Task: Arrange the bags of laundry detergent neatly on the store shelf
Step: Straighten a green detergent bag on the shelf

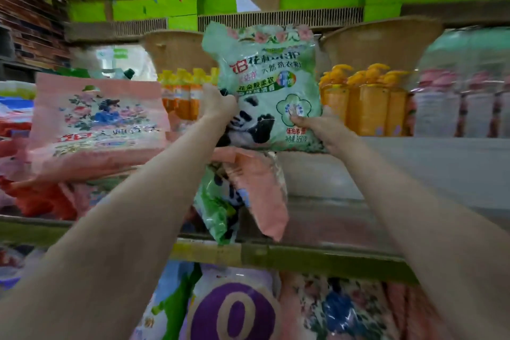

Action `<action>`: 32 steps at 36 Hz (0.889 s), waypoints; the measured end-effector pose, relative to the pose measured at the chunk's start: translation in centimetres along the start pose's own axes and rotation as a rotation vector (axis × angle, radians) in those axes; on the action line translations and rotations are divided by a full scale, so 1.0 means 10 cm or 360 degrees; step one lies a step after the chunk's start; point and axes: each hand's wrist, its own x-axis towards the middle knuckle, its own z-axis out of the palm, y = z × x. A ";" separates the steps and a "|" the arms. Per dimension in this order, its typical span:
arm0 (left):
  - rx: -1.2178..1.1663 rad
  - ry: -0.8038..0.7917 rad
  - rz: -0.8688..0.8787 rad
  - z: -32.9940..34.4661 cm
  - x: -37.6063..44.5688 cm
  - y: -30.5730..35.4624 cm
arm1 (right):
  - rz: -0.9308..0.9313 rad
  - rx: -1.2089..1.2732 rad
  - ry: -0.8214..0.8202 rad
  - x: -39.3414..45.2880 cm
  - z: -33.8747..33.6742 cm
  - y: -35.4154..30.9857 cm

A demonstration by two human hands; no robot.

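I hold a green detergent bag with a panda print upright above the shelf. My left hand grips its left edge and my right hand grips its lower right corner. Below it a pink bag and another green panda bag lie slumped and tilted at the shelf's front. A large pink flowered bag rests on a pile of bags at the left.
Orange pump bottles stand at the back right of the shelf, with more orange bottles behind the held bag and pink-capped packs at far right. The shelf's front rail runs below; more bags fill the lower shelf.
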 end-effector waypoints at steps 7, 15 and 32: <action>-0.0203 -0.0157 0.0051 0.73 -0.42 0.41 | 0.0053 -0.0113 0.0134 -0.24 -1.06 0.08; -0.0392 -0.0344 -0.0043 1.65 -1.03 0.82 | 0.0076 -0.0220 0.0274 -0.75 -2.10 -0.01; -0.0571 -0.0740 -0.0418 3.28 -1.94 1.28 | 0.0401 -0.0351 0.0520 -1.29 -3.73 0.38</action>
